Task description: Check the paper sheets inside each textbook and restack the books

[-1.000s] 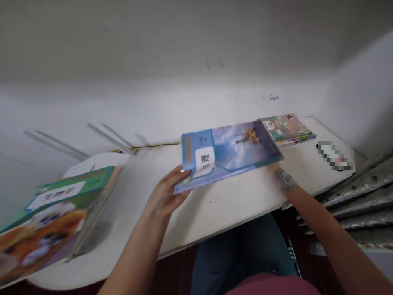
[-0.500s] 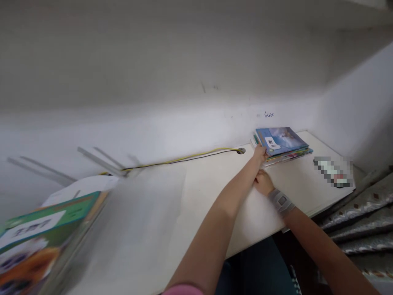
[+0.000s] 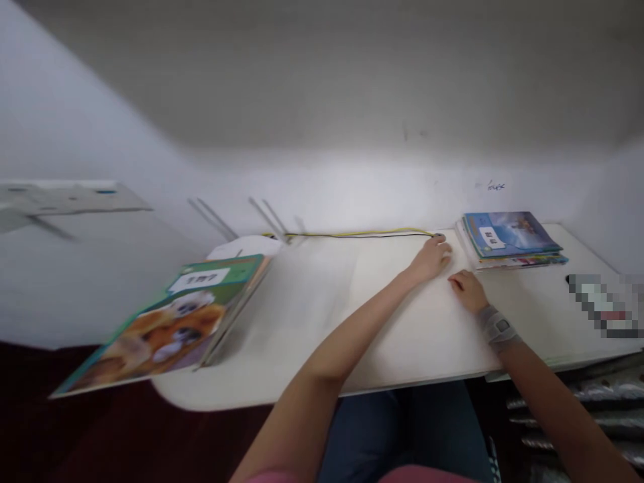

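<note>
My left hand (image 3: 431,259) is over the back of the white desk (image 3: 397,329), beside the hole where the cables end. Its fingers are apart and nothing shows in them. My right hand (image 3: 469,291), with a grey watch (image 3: 502,326) on the wrist, is near the desk top with its fingers curled in; I see nothing in it. Just right of both hands lies a stack of books (image 3: 526,231), a blue cover with a white label on top. Neither hand touches the stack. Another pile of books (image 3: 201,305), with puppies on its cover, is at the left.
Yellow and black cables (image 3: 352,235) run along the wall edge. A blurred-out object (image 3: 598,302) lies on the desk at the right. A white router-like device with antennas (image 3: 236,248) stands behind the left pile. A wall bracket (image 3: 65,198) juts out at far left.
My left hand has let go of the blue-covered book stack and drawn away to its left. My right hand is now apart from the left. The view has swung left.
</note>
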Motion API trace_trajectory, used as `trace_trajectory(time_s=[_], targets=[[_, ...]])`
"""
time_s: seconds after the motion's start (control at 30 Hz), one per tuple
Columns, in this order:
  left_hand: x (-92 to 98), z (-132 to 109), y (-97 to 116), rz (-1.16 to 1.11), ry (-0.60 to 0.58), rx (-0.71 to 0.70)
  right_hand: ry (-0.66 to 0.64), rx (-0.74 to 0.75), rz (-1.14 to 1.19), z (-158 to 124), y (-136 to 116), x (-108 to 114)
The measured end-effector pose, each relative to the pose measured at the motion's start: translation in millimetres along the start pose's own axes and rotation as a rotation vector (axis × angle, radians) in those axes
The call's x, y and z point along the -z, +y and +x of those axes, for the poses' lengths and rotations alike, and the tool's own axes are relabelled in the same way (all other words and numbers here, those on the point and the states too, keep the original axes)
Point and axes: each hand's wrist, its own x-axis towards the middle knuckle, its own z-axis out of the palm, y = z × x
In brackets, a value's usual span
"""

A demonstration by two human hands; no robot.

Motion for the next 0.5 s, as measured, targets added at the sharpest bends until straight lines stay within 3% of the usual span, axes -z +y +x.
trace_trajectory(time_s=[0.07, 0.1, 0.17, 0.23, 0.33, 0.5], targets=[[56.5, -52, -4, 0.647, 0.023, -0.15, -0.012, 0.016, 0.002, -1, 0, 0], [84.1, -80, -7, 0.894, 0.092, -0.131, -0.021, 0.026, 0.002, -2, -1, 1], [131.5, -131, -15, 1.221, 0.242, 0.046, -0.044, 0.058, 0.002, -4, -6, 2], [162.1, -173, -24, 1.368, 0.316, 0.258, -0.072, 0.097, 0.006, -8, -16, 4], [175.5, -208, -35, 1.373, 0.273, 0.47, -0.122, 0.209, -0.03, -18, -37, 6], [166.6, -220, -34, 1.32, 0.251, 0.44, -0.154, 0.379, -0.041, -45, -81, 7]])
